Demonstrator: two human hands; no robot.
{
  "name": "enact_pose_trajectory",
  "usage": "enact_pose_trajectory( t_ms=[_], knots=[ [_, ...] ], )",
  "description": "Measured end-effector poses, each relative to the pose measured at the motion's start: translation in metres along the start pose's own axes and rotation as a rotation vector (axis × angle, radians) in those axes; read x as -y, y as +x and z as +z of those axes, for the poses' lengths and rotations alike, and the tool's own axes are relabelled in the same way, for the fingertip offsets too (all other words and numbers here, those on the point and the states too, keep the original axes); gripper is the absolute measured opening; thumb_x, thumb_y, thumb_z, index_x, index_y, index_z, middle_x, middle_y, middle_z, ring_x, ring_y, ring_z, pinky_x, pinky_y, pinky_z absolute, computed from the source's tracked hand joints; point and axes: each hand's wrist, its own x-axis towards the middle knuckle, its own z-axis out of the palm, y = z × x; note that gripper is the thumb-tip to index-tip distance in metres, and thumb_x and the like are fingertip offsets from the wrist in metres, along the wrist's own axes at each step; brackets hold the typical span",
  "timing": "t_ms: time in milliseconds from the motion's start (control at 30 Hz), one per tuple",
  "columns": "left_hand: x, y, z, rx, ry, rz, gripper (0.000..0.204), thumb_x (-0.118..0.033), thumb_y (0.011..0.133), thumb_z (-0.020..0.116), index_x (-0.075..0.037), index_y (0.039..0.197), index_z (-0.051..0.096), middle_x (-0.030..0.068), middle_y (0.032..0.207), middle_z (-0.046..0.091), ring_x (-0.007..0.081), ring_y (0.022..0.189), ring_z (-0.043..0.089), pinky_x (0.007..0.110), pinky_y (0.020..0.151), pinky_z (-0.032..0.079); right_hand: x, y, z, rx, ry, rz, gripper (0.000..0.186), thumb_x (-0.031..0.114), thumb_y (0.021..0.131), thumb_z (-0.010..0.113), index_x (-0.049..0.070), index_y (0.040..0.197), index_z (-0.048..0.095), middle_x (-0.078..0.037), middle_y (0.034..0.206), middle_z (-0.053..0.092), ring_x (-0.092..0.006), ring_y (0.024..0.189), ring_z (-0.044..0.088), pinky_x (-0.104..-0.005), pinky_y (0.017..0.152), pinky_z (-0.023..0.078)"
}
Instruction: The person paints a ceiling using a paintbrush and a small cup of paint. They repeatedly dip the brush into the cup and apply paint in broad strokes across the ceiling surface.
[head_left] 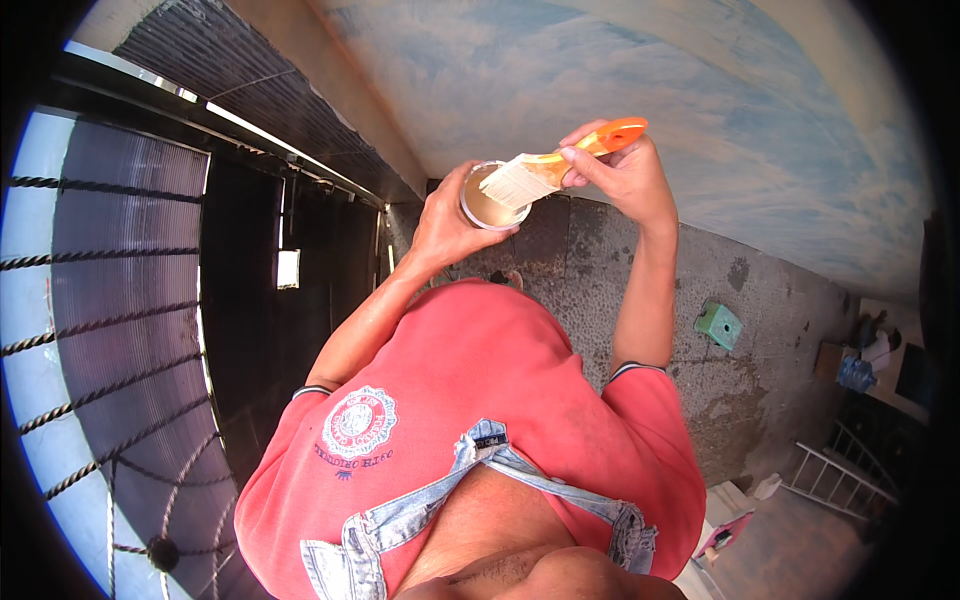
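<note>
My left hand (pixel 446 215) is wrapped round a small container (pixel 486 213) with pale cream paint inside and a light rim. My right hand (pixel 625 175) grips a wide paintbrush (pixel 620 131) with an orange handle, thumb across its lower part. The pale, paint-coated bristles lie over the container's mouth, angled down to the left; whether they touch the paint inside I cannot tell. Both hands are raised above my red shirt, beside a wall (pixel 730 130) mottled in light blue, white and cream.
A black gate (pixel 245 250) with twisted bars and translucent panels runs along the left. On the grey textured pavement (pixel 650 420) sits a green box (pixel 718 325). At the far right are a white metal ladder (pixel 840 475), a blue plastic object (pixel 856 372) and other clutter.
</note>
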Motion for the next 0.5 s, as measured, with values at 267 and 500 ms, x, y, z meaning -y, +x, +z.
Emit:
enact_pose_trajectory(
  t_ms=[267,500],
  knots=[
    [-0.016,0.012,-0.002,-0.02,0.016,-0.016,0.091,-0.026,0.063,0.094,0.001,0.139,0.05,0.0189,0.127,0.068,0.0298,0.12,0.067,0.041,0.103,0.053,-0.064,-0.028,-0.004,-0.544,0.462,0.104,0.02,0.018,0.095,0.074,0.002,0.106,0.068,-0.006,0.089,0.071,-0.0116,0.07,0.07,-0.0205,0.056,0.05],
    [-0.019,0.031,0.006,-0.073,0.021,0.02,0.09,-0.026,0.064,0.094,0.001,0.138,0.05,0.0192,0.124,0.07,0.0284,0.117,0.068,0.041,0.101,0.054,-0.066,-0.011,-0.024,-0.813,0.779,0.013,0.028,0.024,0.096,0.075,-0.001,0.108,0.067,-0.006,0.093,0.071,-0.0122,0.08,0.068,-0.0184,0.063,0.051]
  ],
)
